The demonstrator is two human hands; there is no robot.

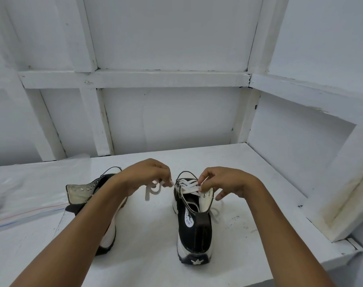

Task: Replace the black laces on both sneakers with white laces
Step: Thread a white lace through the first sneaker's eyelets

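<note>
The left hand (147,177) has its fingertips pinched together on a run of the white lace (188,186), drawn out taut to the side. A slack loop of it dangles just below that pinch. The right hand (228,183) pinches the same lace where it crosses the uppermost laced row, and its other fingers are curled loose beside the flap. Both grips sit over the throat of the black high-top sneaker (194,228), which stands heel toward the person on the white table (151,272).

Several white rows are already crossed ahead of the fingers. The open eyelet (203,195) just under the right-hand pinch looks like the next one to fill. To do this well, I'd say the right hand should hold the crossing flat while the left takes up slack evenly, so no row twists (a flat lace shows every twist). The spare tail trailing behind the right wrist wants matching in length.

The other sneaker (81,193), under the left forearm, shows bare eyelets, and a zip bag (21,193) lies beyond it
</note>
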